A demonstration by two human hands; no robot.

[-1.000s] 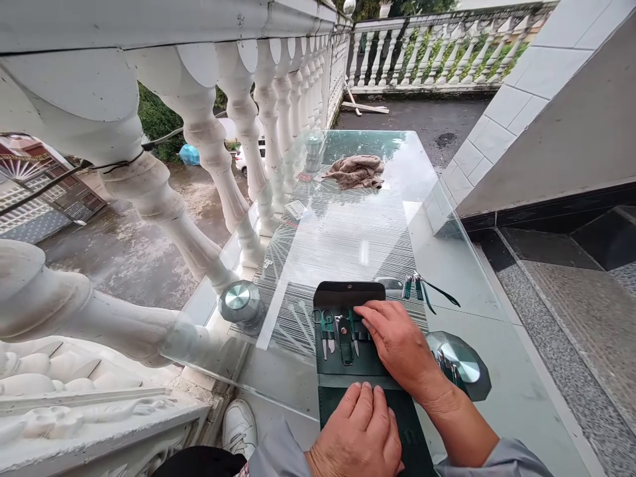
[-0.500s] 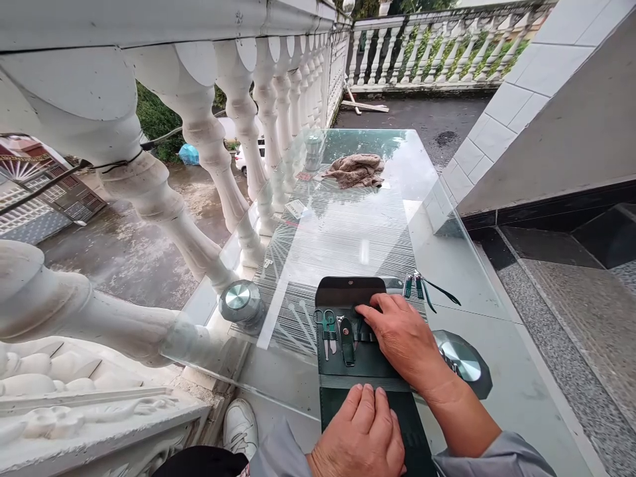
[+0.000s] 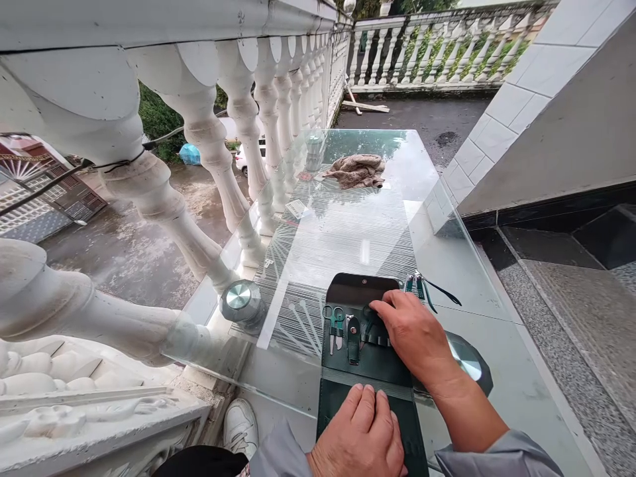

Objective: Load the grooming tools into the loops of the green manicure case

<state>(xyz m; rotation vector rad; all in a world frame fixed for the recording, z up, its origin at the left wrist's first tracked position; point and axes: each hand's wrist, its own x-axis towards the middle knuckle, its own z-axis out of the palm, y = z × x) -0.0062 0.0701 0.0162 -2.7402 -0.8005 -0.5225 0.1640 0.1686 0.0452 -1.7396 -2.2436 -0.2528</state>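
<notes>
A dark green manicure case [image 3: 342,397] lies unfolded on the glass table. Small scissors [image 3: 337,318] and a nail clipper [image 3: 353,339] sit strapped in its left half. My right hand [image 3: 416,334] is bent over the case's upper right, fingers closed at a small dark-handled manicure tool [image 3: 370,317] by the loops; its kind is partly hidden. My left hand [image 3: 362,434] rests flat on the lower flap, fingers side by side, with nothing visible in it. Beyond the right hand, more nail clippers [image 3: 414,283] and a tool with curved green handles [image 3: 440,290] lie on the glass.
The glass table [image 3: 447,265] has round metal-capped supports [image 3: 240,297]. A crumpled brown cloth [image 3: 355,171] lies toward its far end, and a small white label [image 3: 296,209] is at the left. White balusters [image 3: 199,139] border the left side; stone steps [image 3: 571,291] are on the right.
The case has turned slightly, its top end shifting right toward the loose clippers. My right hand has moved a little right with it; my left hand has stayed on the flap.
</notes>
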